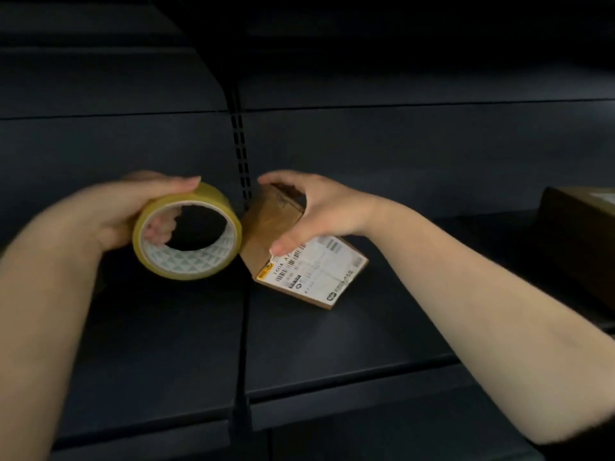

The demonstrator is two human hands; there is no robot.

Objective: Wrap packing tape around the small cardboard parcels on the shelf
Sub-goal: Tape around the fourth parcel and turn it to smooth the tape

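**Tape roll held beside a tilted parcel on the dark shelf**

At the left, the left hand [116, 211] holds a roll of yellowish translucent packing tape with a white patterned cardboard core [187, 231]. The thumb lies flat along the top of the roll's outer band, and the fingers [161, 226] curl through the centre hole, so the roll is pinched between thumb and fingers. The roll stands on edge in the air, its open hole facing the camera, above the dark grey metal shelf [159, 344].

Just right of the roll, touching or nearly touching its rim, is a small brown cardboard parcel with a white printed shipping label [293, 257]. The parcel is tilted, its far end raised and its near labelled corner low over the shelf; whether that corner rests on the shelf cannot be told. Behind roll and parcel, a black slotted upright post [241, 141] runs up the shelf's back wall.

The right hand [319, 207] grips the raised end of the parcel from above: the fingers wrap over the far top edge, and the thumb presses on the near face at the label's edge.

At the far right edge, well apart from the hands, part of a larger dark brown cardboard box [585, 241] sits on the shelf.
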